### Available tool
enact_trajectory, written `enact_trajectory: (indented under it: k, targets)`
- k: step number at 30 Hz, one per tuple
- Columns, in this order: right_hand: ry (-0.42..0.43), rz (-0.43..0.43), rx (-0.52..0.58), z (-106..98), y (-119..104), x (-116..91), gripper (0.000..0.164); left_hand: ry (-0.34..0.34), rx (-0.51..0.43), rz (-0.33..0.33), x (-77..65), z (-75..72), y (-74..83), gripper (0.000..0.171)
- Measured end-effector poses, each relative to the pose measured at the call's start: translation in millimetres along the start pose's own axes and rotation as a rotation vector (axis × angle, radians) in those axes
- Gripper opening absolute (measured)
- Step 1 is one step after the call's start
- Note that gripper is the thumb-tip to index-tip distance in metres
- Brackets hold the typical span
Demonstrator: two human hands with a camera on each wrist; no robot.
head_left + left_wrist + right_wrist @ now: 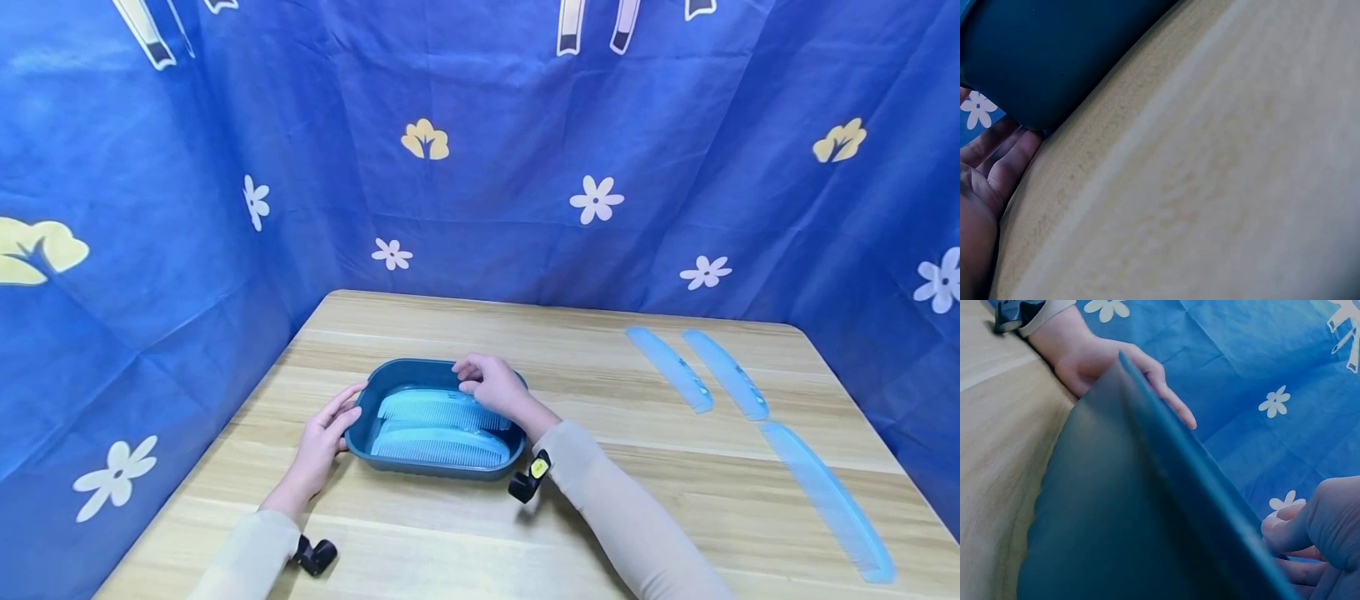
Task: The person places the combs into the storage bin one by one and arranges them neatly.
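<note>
A dark teal oblong basin [438, 472] stands on the table, with light blue combs [442, 447] lying lengthwise in it, teeth towards me. My left hand [321, 442] holds the basin's left end, thumb at the rim; in the left wrist view its fingers [1019, 156] touch the lower outside corner. My right hand [495, 387] is over the basin's back right part, above the right end of the upper comb. Its fingers are loosely bent, with nothing visible between them; in the right wrist view, thumb and fingers [1341, 519] show beyond the basin's front rim.
On the right of the wood-grain table [600, 517] lie three light blue combs: one [670, 367] near the back, another [726, 373] beside it, and a longer one [828, 500] nearer the front. A blue patterned cloth [510, 183] hangs around the table's back and sides.
</note>
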State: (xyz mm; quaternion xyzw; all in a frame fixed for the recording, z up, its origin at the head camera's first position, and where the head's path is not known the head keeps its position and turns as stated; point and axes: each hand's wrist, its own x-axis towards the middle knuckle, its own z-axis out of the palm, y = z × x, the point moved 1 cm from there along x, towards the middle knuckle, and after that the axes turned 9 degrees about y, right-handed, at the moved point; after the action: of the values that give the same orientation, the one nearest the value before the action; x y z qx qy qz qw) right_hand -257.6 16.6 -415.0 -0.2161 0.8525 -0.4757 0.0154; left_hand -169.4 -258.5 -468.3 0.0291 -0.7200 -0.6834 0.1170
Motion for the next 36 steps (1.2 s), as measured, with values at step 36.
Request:
enact_trajectory:
  k: [36]
  targets:
    - [0.252, -0.029, 0.344, -45, 10, -32, 0.02, -0.012, -0.008, 0.004, 1.2, 0.4, 0.1, 0.046]
